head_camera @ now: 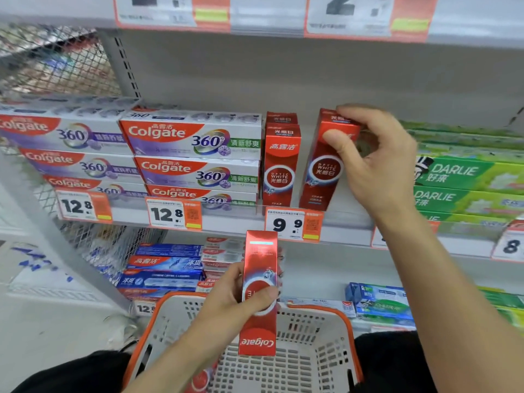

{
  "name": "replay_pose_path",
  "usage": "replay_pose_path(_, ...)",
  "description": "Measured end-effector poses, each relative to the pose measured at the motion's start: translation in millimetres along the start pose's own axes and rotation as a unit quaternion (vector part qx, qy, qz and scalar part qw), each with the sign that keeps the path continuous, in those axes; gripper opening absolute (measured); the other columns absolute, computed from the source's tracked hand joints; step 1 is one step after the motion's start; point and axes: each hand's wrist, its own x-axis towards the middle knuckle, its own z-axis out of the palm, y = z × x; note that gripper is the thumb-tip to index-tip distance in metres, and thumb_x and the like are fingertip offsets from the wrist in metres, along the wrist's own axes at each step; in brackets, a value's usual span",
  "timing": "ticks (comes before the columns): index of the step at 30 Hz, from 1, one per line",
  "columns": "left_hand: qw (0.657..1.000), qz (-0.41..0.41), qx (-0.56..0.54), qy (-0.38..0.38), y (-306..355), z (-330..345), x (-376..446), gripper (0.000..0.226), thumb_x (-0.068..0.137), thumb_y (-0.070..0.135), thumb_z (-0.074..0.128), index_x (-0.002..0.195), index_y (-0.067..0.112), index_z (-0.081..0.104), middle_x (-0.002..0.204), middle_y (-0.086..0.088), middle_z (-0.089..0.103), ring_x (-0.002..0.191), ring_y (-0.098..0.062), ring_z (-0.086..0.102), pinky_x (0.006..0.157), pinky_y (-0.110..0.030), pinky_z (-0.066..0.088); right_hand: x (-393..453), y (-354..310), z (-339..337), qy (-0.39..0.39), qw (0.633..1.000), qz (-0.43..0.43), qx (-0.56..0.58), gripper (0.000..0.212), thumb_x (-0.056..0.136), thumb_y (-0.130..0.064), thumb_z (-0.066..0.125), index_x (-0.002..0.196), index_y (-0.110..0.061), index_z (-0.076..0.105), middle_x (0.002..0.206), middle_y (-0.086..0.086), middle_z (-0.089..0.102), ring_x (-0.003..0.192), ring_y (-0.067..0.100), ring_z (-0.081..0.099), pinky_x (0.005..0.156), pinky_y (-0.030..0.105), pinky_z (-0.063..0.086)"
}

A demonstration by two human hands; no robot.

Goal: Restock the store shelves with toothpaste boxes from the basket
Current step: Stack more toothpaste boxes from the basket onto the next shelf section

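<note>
I am seeing the right hand [371, 163] gripping the top of a red Optic White box [326, 165], thumb on its front face and fingers curled over the top and far side; the box is standing on the middle shelf [348, 222], tilting slightly left at its top, just beside an upright row of matching boxes [280, 165] with a narrow gap between them; a 9.9 price tag [293, 224] is hanging on the shelf edge below the row; the left hand [238, 296] is holding a second red Colgate box [259, 293] upright over the basket [320, 330], logo upside down at the bottom, thumb pressing across its front face; I am noting another red box [200, 380] lying inside the white basket with orange rim, only partly in view; stacks of Colgate 360 boxes [195, 154] are filling the shelf left of the red row; green Darlie boxes [467, 188] are lying stacked to the right, behind the right wrist.
</note>
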Motion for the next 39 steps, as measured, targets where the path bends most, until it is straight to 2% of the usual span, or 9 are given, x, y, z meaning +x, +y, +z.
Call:
replay_pose_path(5,1.0,-0.007,-0.002,0.009,-3,-2,2,0.059,0.071,0.026,0.08,0.125,0.019,0.057,0.108,-0.007,0.076,0.095,-0.031,0.074,0.086,-0.048,0.059,-1,-1,7,0.022,1.0,-0.007,0.01,0.033,0.09,-0.032,0.072,0.115,-0.01,0.072,0.114,0.008,0.069,0.1,-0.001,0.058,0.09,0.009,0.044)
replay_pose_path(10,1.0,-0.006,0.002,0.006,-4,-3,0,0.057,0.073,0.026,0.08,0.125,0.02,0.058,0.107,-0.008,0.076,0.095,-0.031,0.074,0.088,-0.05,0.058,-4,3,14,-0.025,0.998,-0.046,-0.017,0.032,0.09,-0.03,0.074,0.115,-0.01,0.073,0.12,0.01,0.067,0.111,0.019,0.063,0.098,0.025,0.05)
replay_pose_path(17,1.0,-0.003,0.01,0.023,-5,-8,1,0.06,0.068,0.03,0.08,0.123,0.021,0.058,0.104,-0.003,0.077,0.093,-0.026,0.075,0.085,-0.044,0.06,-9,5,16,-0.062,0.996,0.017,0.059,0.032,0.089,-0.032,0.073,0.115,-0.014,0.073,0.112,-0.004,0.066,0.095,-0.009,0.062,0.089,0.02,0.053)
replay_pose_path(20,1.0,0.001,0.011,0.025,-9,-5,3,0.062,0.067,0.031,0.081,0.123,0.019,0.057,0.104,-0.003,0.076,0.094,-0.027,0.075,0.088,-0.046,0.059,-12,1,20,-0.055,0.997,0.024,0.048,0.032,0.09,-0.035,0.072,0.116,-0.016,0.072,0.112,-0.008,0.065,0.094,-0.009,0.061,0.088,0.018,0.053)
replay_pose_path(25,1.0,0.009,0.015,0.015,-9,2,2,0.059,0.07,0.027,0.08,0.123,0.018,0.057,0.104,0.0,0.076,0.095,-0.021,0.074,0.082,-0.033,0.06,-15,-3,15,-0.061,0.998,0.022,0.019,0.036,0.093,-0.038,0.067,0.121,-0.016,0.07,0.117,-0.007,0.065,0.098,-0.011,0.059,0.089,0.016,0.052)
replay_pose_path(30,0.999,-0.011,-0.035,-0.003,-9,5,0,0.056,0.075,0.021,0.079,0.126,0.012,0.059,0.113,-0.015,0.073,0.105,-0.04,0.069,0.101,-0.056,0.05,-19,-10,-2,-0.064,0.997,0.035,0.007,0.057,0.098,-0.041,0.06,0.147,-0.017,0.043,0.131,0.0,0.048,0.112,0.011,0.057,0.091,0.028,0.051)
replay_pose_path(33,0.997,-0.022,-0.059,-0.036,-6,11,-1,0.058,0.073,0.015,0.072,0.129,0.008,0.058,0.118,-0.019,0.07,0.112,-0.046,0.064,0.106,-0.06,0.044,-23,-24,-21,0.019,0.999,-0.02,0.022,0.028,0.1,-0.028,0.057,0.118,-0.007,0.061,0.108,-0.001,0.057,0.091,0.007,0.058,0.078,0.017,0.046)
replay_pose_path(36,0.995,0.008,-0.044,-0.091,4,17,-3,0.055,0.078,0.013,0.071,0.132,0.011,0.057,0.122,-0.018,0.069,0.113,-0.041,0.065,0.098,-0.048,0.052,-30,-30,-38,-0.106,0.992,-0.025,0.058,0.029,0.1,-0.035,0.054,0.086,-0.013,0.067,0.079,-0.009,0.067,0.071,0.003,0.063,0.063,0.025,0.05)
replay_pose_path(39,0.991,0.08,0.007,-0.105,17,29,-5,0.053,0.081,0.009,0.074,0.131,0.012,0.057,0.12,-0.015,0.071,0.112,-0.037,0.067,0.092,-0.038,0.055,-39,-27,-49,-0.304,0.95,0.054,0.038,0.049,0.09,-0.07,0.041,0.1,-0.029,0.065,0.086,-0.017,0.067,0.075,0.006,0.068,0.063,0.024,0.054)
